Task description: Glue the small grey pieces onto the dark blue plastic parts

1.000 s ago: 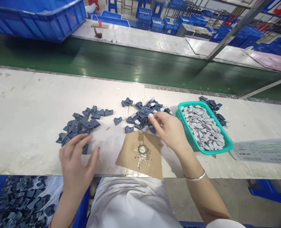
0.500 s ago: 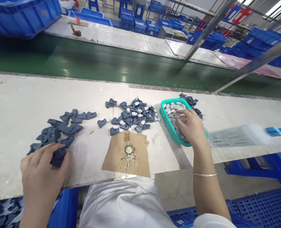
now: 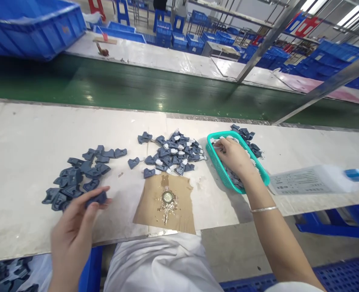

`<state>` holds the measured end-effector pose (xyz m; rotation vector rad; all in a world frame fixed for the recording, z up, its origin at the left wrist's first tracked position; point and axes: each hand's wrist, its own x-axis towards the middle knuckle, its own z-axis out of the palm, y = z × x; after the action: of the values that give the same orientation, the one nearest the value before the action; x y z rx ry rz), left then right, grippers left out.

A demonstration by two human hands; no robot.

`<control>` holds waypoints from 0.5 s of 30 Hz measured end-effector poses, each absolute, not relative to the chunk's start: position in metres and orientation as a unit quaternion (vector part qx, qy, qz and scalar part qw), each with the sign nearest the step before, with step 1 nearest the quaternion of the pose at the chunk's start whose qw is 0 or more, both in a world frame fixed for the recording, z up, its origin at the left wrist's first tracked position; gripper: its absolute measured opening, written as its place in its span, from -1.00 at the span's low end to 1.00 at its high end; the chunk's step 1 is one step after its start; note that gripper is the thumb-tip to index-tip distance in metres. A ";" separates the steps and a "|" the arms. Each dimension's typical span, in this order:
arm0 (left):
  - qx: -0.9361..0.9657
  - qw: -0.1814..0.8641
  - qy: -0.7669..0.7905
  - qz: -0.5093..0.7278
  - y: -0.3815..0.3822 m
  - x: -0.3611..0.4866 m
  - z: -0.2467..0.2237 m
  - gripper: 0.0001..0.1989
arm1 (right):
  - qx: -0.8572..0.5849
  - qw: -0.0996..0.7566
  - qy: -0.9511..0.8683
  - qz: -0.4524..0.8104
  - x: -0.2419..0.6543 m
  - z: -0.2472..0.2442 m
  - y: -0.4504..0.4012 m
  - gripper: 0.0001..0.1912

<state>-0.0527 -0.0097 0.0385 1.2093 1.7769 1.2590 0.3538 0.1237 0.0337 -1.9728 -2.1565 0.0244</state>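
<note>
Raised from the left pile (image 3: 71, 178) since the earlier frame, one dark plastic part (image 3: 98, 198) is pinched in your left hand (image 3: 71, 229); your right hand (image 3: 234, 157) reaches into one green basket (image 3: 218, 167), its grip unclear. Work looks partway: the middle heap (image 3: 166, 151) shows white pieces (image 3: 174, 151), the left pile none; both overlap beyond counting. One cardboard sheet (image 3: 143, 211).

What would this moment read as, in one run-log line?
left hand: holds dark part | right hand: fingers inside green basket | brown sheet: between hands
</note>
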 end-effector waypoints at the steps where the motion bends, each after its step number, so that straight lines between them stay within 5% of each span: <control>1: 0.442 0.359 0.663 0.487 -0.010 -0.050 0.037 -0.68 | -0.667 0.117 -0.736 0.007 0.355 0.033 0.123 -0.78; 5: 0.377 0.481 0.595 0.522 -0.011 -0.038 0.023 -0.61 | -0.678 0.169 -0.714 0.053 0.355 0.039 0.119 -0.74; 15: 0.302 0.586 0.517 0.546 -0.007 -0.021 0.007 -0.53 | -0.698 0.424 -0.490 0.306 0.317 0.033 0.085 -0.60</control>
<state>-0.0207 -0.0073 0.0065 0.7032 1.2060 1.2740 0.3169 0.0854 0.0330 -1.7450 -1.2245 0.7660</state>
